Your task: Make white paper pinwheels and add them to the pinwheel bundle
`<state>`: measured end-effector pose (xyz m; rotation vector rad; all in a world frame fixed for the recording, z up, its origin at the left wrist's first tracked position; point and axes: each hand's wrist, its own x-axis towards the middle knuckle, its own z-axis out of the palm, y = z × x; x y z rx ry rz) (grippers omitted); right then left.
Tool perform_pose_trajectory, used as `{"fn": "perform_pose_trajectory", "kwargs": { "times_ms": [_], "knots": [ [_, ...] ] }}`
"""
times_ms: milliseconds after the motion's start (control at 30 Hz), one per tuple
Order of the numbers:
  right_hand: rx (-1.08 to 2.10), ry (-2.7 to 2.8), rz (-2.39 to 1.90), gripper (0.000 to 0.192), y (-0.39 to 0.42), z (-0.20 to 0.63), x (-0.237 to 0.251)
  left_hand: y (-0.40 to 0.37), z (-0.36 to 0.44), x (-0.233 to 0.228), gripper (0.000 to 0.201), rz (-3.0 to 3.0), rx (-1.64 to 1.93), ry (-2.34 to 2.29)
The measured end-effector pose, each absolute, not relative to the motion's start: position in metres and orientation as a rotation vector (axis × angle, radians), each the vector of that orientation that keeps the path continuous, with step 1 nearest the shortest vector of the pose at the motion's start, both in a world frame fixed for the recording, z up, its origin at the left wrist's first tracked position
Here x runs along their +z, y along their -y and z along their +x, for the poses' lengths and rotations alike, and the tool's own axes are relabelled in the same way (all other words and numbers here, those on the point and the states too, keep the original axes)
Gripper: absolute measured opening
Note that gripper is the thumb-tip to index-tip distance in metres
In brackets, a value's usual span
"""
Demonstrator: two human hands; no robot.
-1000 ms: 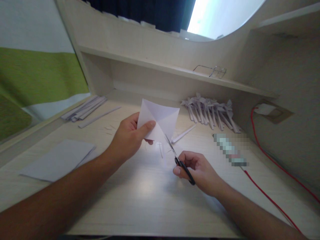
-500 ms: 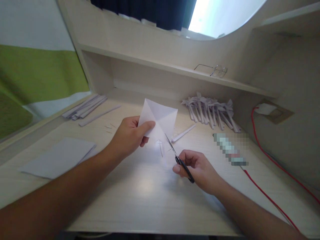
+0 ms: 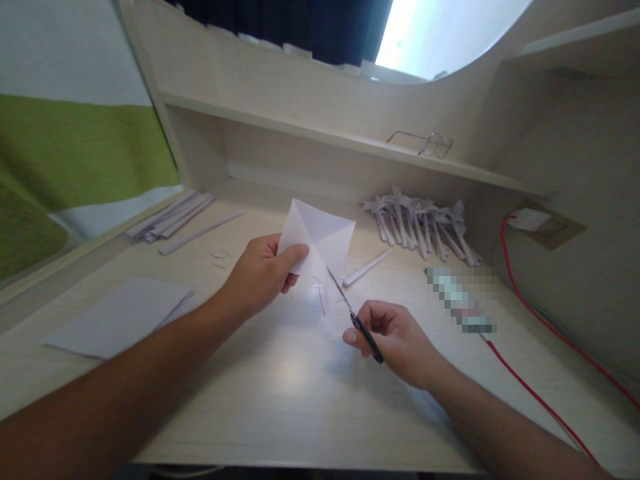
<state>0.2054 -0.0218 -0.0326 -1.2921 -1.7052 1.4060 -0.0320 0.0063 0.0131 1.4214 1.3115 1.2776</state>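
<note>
Head view: the left hand [image 3: 263, 273] pinches a white paper square [image 3: 319, 240] at its lower left edge, thumb on the near face and the other fingers behind, so its grip is clamped on the sheet. The square sits just above the middle of the frame, held clear of the tabletop [image 3: 300, 393] and tilted so one corner points up. It is plain white, and creases run from its corners to a meeting point near the middle, dividing it into triangular panels. Its lower corner looks slit, though the edge is too small and pale to be sure.

The right hand [image 3: 395, 337], right of centre and lower, has its grip closed around the black handles of a pair of scissors [image 3: 354, 315]. The thin metal blades point up and left, their tips touching or just short of the square's lower corner.

A few thin paper slivers [image 3: 321, 293] lie on the tabletop under the square. A rolled paper stick [image 3: 366, 267] lies just to the right of them. Behind it, at the right, a heap of finished paper pinwheels [image 3: 423, 223] rests against the back wall. At lower left lies a stack of flat sheets [image 3: 120, 317], and at upper left a bundle of paper strips [image 3: 170, 215]. A pair of glasses [image 3: 425, 142] sits on the shelf [image 3: 310, 133] above.
</note>
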Motion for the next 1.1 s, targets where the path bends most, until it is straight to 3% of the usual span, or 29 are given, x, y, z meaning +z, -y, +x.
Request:
{"fn": "perform_pose_trajectory", "kwargs": {
  "times_ms": [1100],
  "knots": [
    [1.455, 1.659, -1.226, 0.040, 0.0227, 0.2048, -0.0319, -0.0054, -0.0307, 0.0076, 0.034, 1.504, 1.188, -1.204]
  ]
}}
